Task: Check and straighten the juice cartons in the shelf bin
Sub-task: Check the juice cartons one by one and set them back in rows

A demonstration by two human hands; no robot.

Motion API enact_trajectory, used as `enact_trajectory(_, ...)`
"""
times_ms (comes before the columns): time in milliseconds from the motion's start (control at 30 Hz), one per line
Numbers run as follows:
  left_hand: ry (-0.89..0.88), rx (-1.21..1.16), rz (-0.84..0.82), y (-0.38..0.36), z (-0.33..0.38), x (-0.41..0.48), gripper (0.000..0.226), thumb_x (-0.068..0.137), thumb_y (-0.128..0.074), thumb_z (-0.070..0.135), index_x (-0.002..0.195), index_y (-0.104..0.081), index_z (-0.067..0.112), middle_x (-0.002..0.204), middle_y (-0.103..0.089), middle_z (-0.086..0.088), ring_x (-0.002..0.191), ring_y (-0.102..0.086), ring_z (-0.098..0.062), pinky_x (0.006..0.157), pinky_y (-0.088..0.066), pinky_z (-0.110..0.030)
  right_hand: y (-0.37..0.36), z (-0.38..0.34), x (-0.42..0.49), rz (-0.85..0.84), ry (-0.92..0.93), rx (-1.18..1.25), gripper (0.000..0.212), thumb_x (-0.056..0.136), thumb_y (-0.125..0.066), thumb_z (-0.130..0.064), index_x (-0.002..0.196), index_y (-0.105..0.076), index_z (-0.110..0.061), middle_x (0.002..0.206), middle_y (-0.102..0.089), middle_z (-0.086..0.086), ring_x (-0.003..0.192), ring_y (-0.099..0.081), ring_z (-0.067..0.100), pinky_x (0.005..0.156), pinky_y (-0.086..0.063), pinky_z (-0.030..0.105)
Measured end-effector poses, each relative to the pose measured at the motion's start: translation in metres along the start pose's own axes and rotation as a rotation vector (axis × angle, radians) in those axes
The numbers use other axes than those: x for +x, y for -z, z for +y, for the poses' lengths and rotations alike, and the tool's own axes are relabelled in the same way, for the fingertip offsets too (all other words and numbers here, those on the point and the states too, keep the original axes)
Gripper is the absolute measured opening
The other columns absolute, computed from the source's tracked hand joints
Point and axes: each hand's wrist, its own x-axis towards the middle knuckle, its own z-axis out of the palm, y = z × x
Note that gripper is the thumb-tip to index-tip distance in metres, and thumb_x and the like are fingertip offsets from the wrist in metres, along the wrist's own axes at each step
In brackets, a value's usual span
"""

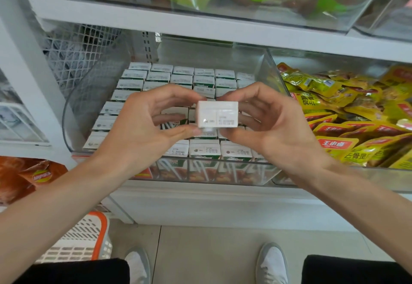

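**White carton pinched in both hands, over the clear bin**

Nearest: grey-white shoes [272,261] on the pale floor [200,250], w/ a white-and-orange basket [89,239] at lower L. Above that, both arms reach fwd. Left hand [142,125] and right hand [274,127] each pinch one end of a single juice carton [217,114], thumb under, fingers curled over the top. The carton is lifted clear of the rows and held level in front of the bin's middle, its white top w/ printed date code facing the camera.

Behind and below it sits the clear shelf bin [270,67] on the white shelf. The other cartons [181,78] stand upright in it in tight rows, front to back, white tops up; green and orange sides show through the front wall. A gap in the rows shows just behind the hands.

R of the bin, a 2nd clear bin holds a loose heap of yellow snack packs [356,110]. Far L, lower down: orange bags [26,176]. The upper shelf [178,25] carries clear bins of green-banded bags; contents blurred.
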Motion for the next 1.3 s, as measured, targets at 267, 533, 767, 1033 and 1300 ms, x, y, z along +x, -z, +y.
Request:
enact_trajectory(267,0.012,0.034,0.016,0.000,0.003,-0.001,0.041,0.078,-0.079,0.035,0.118,-0.072,0.036,0.113,-0.077,0.025,0.113,-0.069,0.005,0.104,-0.053,-0.022,-0.001,-0.003,0.001,0.077,-0.068,-0.041,0.033,0.088,-0.084,-0.008,0.119,-0.073,-0.011,0.116,-0.080,0.005,0.108,-0.078,0.018,0.100,-0.061,0.035)
enact_trajectory(533,0.039,-0.089,-0.021,-0.003,0.002,-0.003,0.038,0.103,-0.058,0.022,0.140,-0.062,0.031,0.105,-0.082,0.009,0.103,-0.076,-0.005,0.086,-0.057,-0.014,-0.004,-0.004,0.005,0.082,-0.343,0.221,0.034,0.102,-0.069,-0.025,0.136,-0.064,-0.032,0.098,-0.082,0.011,0.083,-0.081,0.024,0.074,-0.064,0.027)
enact_trajectory(767,0.031,-0.032,-0.091,-0.005,0.000,-0.002,0.038,0.104,-0.054,0.030,0.139,-0.065,0.036,0.120,-0.076,0.014,0.108,-0.073,-0.005,0.090,-0.062,-0.028,-0.003,-0.004,0.009,0.075,-0.525,0.407,0.023,0.106,-0.062,-0.018,0.128,-0.069,-0.021,0.098,-0.081,0.011,0.078,-0.080,0.021,0.063,-0.063,0.025)
enact_trajectory(1033,0.023,-0.066,-0.135,-0.006,0.002,-0.003,0.040,0.103,-0.056,0.035,0.142,-0.063,0.038,0.122,-0.074,0.018,0.107,-0.073,-0.001,0.087,-0.059,-0.017,-0.002,-0.008,0.010,-0.119,-0.594,0.389,0.030,0.108,-0.053,-0.012,0.134,-0.068,-0.007,0.119,-0.077,0.021,0.107,-0.078,0.036,0.088,-0.066,0.039)
enact_trajectory(1300,0.035,-0.069,-0.136,-0.006,-0.004,0.000,0.048,0.097,-0.062,0.050,0.144,-0.059,0.040,0.121,-0.071,0.011,0.115,-0.071,-0.010,0.094,-0.061,-0.030,-0.006,-0.011,0.010,-0.147,-0.548,0.393,0.042,0.097,-0.069,-0.033,0.134,-0.067,-0.014,0.119,-0.078,0.017,0.108,-0.077,0.037,0.093,-0.064,0.041)
